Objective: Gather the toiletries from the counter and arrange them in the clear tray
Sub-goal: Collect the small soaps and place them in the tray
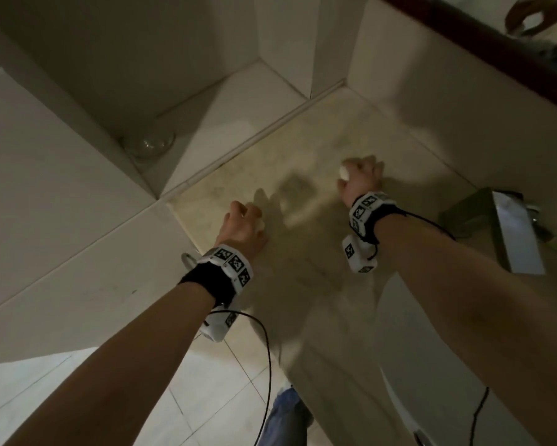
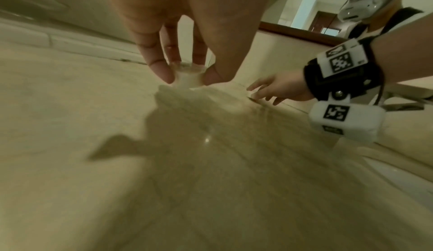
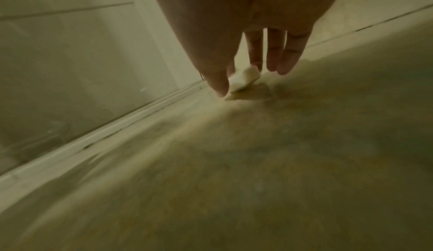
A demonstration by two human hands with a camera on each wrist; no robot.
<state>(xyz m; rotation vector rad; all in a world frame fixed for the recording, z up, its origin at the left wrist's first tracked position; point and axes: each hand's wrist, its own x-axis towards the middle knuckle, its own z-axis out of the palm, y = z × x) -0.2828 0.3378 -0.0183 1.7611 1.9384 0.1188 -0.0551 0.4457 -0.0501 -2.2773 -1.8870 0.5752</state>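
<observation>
My left hand [image 1: 244, 221] hangs over the beige counter [image 1: 302, 268]. Its fingertips [image 2: 161, 70] pinch a small whitish bottle [image 2: 189, 78] with a clear top, which stands on the counter. My right hand [image 1: 362, 176] is farther back, near the wall. Thumb and fingers [image 3: 219, 83] pinch a small flat white piece [image 3: 244, 81], also seen as a white spot [image 1: 344, 174], tilted just above the counter. A clear glass dish [image 1: 150, 143] sits on the lower ledge at the left, apart from both hands.
A chrome tap [image 1: 512, 233] stands at the right, with the pale sink basin [image 1: 409, 349] in front of it. Walls close in behind and to the left, and a dark-framed mirror [image 1: 483, 37] hangs at the top right. Floor tiles [image 1: 206, 397] lie below the counter's edge.
</observation>
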